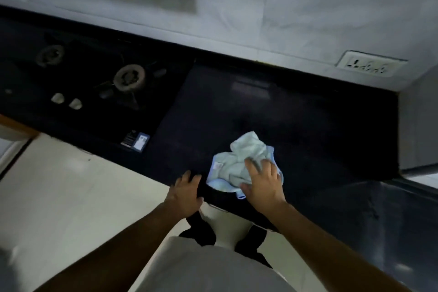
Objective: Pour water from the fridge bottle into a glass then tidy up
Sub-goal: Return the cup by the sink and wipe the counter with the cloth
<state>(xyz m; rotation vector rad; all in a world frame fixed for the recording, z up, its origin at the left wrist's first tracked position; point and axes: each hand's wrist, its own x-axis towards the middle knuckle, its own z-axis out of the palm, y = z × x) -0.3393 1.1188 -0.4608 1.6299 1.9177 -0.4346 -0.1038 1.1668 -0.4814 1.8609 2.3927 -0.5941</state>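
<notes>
Dark kitchen table (272, 111) by the hob (94, 78): wiping, the tidy-up stage.
Right hand (262, 184) presses flat and open on the cloth (239, 161); left hand (186, 188) rests open on the edge. No bottle or glass visible.

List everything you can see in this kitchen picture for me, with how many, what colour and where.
cloth: one, pale blue, crumpled on the counter near its front edge
counter: one, dark, running across the middle
gas hob: one, black, set in the counter on the left, two burners showing
hob knobs: two, pale, in front of the burners
sticker: one, blue and black, on the hob's front corner
wall socket: one, white, on the wall above the counter at right
wall: pale grey, behind the counter
floor: pale tiles, lower left
left hand: one, resting on the counter's front edge
right hand: one, flat on the cloth
</notes>
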